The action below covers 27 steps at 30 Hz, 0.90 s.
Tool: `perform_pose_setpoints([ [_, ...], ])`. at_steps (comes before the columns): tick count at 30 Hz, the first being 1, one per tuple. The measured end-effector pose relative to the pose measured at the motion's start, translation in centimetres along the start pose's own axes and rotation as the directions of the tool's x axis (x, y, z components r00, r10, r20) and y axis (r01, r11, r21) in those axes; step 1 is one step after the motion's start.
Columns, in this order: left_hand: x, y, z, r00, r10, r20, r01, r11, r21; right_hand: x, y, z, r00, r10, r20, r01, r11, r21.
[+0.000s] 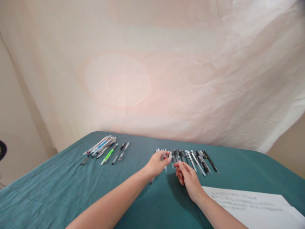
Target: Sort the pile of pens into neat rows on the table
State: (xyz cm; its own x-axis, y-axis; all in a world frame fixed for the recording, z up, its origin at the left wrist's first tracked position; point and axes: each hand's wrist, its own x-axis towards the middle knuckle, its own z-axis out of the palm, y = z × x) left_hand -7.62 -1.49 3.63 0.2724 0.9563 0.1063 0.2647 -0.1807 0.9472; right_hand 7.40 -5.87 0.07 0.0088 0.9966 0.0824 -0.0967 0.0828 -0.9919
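The left hand [156, 163] pinches a slim clear plastic pen [163, 155], the right hand's [189, 178] fingers pressed together; low, level handling best spares the black and white pens [197, 163] near the far edge of the worktop [140, 152].

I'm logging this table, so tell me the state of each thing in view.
Left hand: closed around a pen
Right hand: fingers bent, grip unclear
Pen heap: loose, overlapping
Green pen: lying beside the heap
Two loose pens: lying apart
Pen row: side by side
Paper: flat, written on
Tablecloth: creased at left
Backdrop: hanging, wrinkled
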Motion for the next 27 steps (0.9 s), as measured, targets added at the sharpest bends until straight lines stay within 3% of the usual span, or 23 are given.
perform_pose_setpoints([
  [3, 2.3, -1.1, -2.7, 0.995, -0.045, -0.087, 0.057, 0.988, 0.141, 0.1, 0.1, 0.0, 1.0, 0.0, 0.009, 0.0, 1.0, 0.001],
  [5, 3.9, -2.3, -4.2, 0.981, -0.099, -0.17, 0.152, 0.93, 0.336, 0.1, 0.2, 0.0, 1.0, -0.001, 0.007, 0.001, 1.0, 0.002],
  [7, 5.3, -3.7, -5.3, 0.966, -0.141, -0.219, 0.222, 0.885, 0.409, 0.1, 0.3, -0.1, 1.0, -0.002, 0.003, 0.002, 1.0, 0.005],
  [13, 8.0, -6.3, -6.1, 0.952, -0.135, -0.276, 0.263, 0.824, 0.503, 0.1, 0.2, -0.1, 1.0, 0.003, 0.007, -0.003, 1.0, 0.008],
  [21, 8.0, -6.3, -5.9, 0.953, -0.123, -0.278, 0.238, 0.873, 0.426, 0.0, 0.1, 0.0, 1.0, 0.007, 0.006, -0.007, 1.0, 0.02],
  [27, 6.0, -2.7, -5.6, 0.962, -0.16, -0.221, 0.203, 0.961, 0.19, 0.1, 0.1, 0.0, 1.0, 0.013, -0.006, -0.013, 1.0, 0.025],
])
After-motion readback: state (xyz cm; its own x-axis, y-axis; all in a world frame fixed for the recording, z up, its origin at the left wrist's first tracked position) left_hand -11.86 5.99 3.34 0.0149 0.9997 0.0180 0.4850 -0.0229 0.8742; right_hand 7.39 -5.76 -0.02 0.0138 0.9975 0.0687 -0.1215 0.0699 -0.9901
